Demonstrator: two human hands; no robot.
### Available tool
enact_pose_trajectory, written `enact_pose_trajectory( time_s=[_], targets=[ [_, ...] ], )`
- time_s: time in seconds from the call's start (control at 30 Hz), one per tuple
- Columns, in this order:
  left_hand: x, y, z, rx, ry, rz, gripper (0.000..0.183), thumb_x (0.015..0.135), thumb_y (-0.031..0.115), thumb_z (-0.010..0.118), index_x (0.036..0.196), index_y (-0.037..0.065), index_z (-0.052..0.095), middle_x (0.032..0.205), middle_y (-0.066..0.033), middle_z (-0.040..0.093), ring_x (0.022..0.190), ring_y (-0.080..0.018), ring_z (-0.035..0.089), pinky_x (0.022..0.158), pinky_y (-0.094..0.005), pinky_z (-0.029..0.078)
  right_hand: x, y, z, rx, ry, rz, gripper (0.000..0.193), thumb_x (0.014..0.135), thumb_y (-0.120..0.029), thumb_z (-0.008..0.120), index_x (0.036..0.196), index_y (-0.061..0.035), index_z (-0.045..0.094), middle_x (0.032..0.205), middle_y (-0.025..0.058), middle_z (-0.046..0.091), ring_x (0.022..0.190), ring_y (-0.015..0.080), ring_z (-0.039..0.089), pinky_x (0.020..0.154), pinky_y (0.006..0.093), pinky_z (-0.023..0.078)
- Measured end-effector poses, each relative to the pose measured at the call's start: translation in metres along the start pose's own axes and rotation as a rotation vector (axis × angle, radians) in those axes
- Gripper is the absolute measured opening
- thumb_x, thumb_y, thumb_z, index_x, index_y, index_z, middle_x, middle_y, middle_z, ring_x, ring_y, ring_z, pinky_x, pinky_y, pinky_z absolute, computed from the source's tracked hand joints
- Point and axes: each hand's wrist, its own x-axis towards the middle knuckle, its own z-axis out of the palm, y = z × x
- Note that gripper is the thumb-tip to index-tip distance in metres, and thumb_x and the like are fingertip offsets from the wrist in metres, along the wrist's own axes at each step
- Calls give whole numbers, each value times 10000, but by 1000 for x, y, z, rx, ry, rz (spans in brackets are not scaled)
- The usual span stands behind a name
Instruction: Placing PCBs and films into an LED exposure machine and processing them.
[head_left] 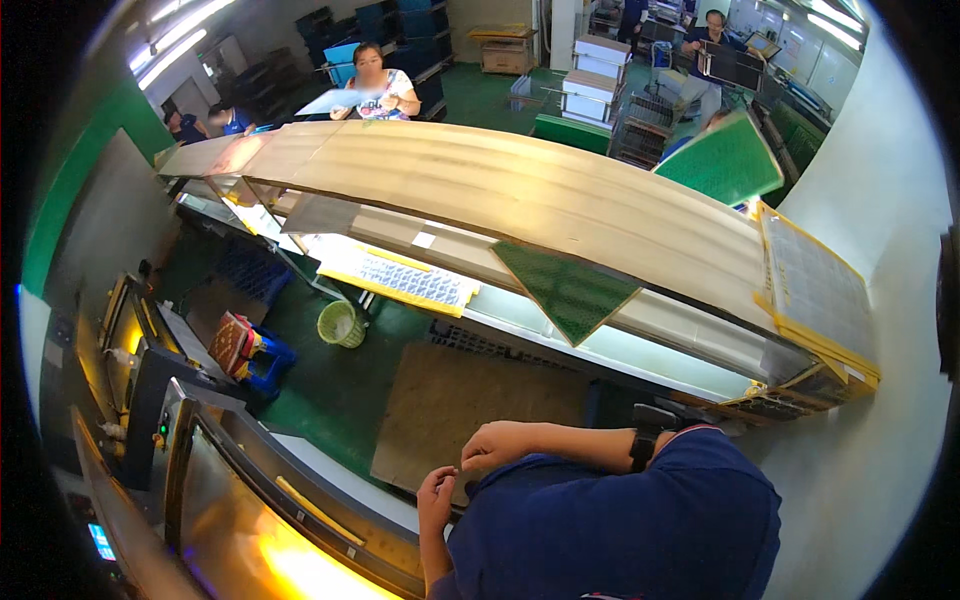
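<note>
In front of my body my right hand (495, 445) is curled with the knuckles up. Its palm is hidden, so anything inside it does not show. Close beside it is my left hand (437, 490), its fingers bent inward toward the right one; I cannot make out anything in it. A dark watch (642, 449) circles my right wrist. Beneath the hands lies a brown board (450, 395) on the floor. To the left of my left arm stands a machine with a brightly lit yellow panel (300, 550) and a yellow bar (318, 508).
A long bench with a brown top shelf (450, 185) crosses ahead, with a green mesh panel (570, 290) hanging from it. Yellow-framed screens (815, 285) lean at its right end. A green basket (342, 325) and blue stool (268, 362) stand left. Several people are beyond the bench.
</note>
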Motion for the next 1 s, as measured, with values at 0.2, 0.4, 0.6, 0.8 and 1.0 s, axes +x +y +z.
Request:
enact_pose_trajectory(
  time_s=[0.2,0.4,0.6,0.8,1.0],
  targets=[
    [-7,-6,19,-92,90,-20,231,945,105,560,1121,-27,630,1036,-86,689,961,-151,639,865,-278,492,-34,20,-37,431,215,-40,289,942,-251,610,1098,-19,683,1027,112,703,957,200,661,856,336,510],
    [-9,-16,34,-143,209,-103,238,948,100,553,1132,-32,624,1039,-91,681,965,-156,632,884,-286,484,-75,51,-91,853,638,-269,604,909,-204,648,1443,-94,388,1338,121,529,1036,225,610,870,355,501],
    [18,13,46,-181,264,-26,243,958,122,563,1137,-30,623,1039,-88,680,955,-156,628,883,-288,485,-37,36,-177,1496,1106,-215,424,992,-296,534,1345,-78,444,1334,144,529,1094,242,599,890,392,509],
    [97,64,55,79,109,120,283,937,141,600,1180,-5,613,1108,-91,671,1026,-164,623,901,-300,490,-39,41,-186,1297,1057,-195,258,980,-213,570,1082,24,577,952,137,669,870,261,664,826,399,549],
    [197,125,16,661,190,526,510,811,217,723,1253,16,568,1316,-193,552,1224,-332,513,1057,-427,389,-139,74,-126,1259,1172,141,275,947,-176,590,1172,-26,541,1070,120,638,1002,255,632,849,420,518]
  ],
)
